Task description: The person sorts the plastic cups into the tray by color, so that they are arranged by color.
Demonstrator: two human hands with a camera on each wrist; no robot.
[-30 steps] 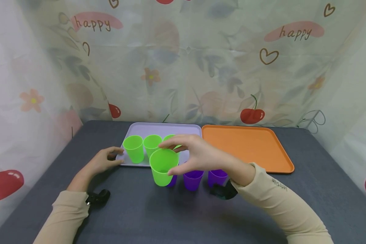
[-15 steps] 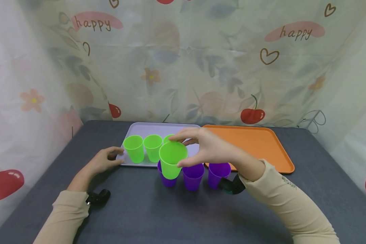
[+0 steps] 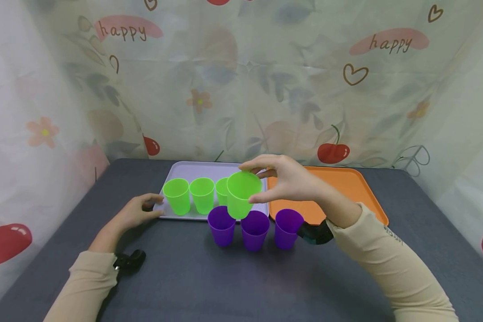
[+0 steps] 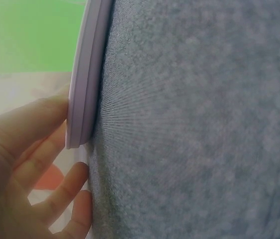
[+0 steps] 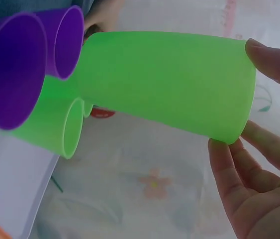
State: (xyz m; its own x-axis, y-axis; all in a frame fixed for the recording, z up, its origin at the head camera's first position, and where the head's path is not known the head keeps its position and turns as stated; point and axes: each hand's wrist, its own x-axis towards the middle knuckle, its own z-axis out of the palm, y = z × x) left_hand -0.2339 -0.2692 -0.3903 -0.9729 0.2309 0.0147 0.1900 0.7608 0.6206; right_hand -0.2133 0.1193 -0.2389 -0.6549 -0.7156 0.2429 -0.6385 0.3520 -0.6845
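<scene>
My right hand grips a green cup by its rim, thumb on the near side and fingers on the far side. The cup is held upright in the air, partly over the lilac tray and overlapping the purple cups. In the right wrist view, the fingertips press the green wall near the mouth. Three more green cups stand in a row on the tray, the left one nearest my left hand; the third is partly hidden. My left hand touches the tray's left front corner, its thumb against the rim.
Three purple cups, the middle one among them, stand upright in a row on the dark tablecloth before the trays. An orange tray lies to the right of the lilac one. A printed curtain closes off the back and sides.
My right hand has carried the green cup up, away from me and to the right, uncovering the left purple cup. The left hand has stayed at the tray's corner.
</scene>
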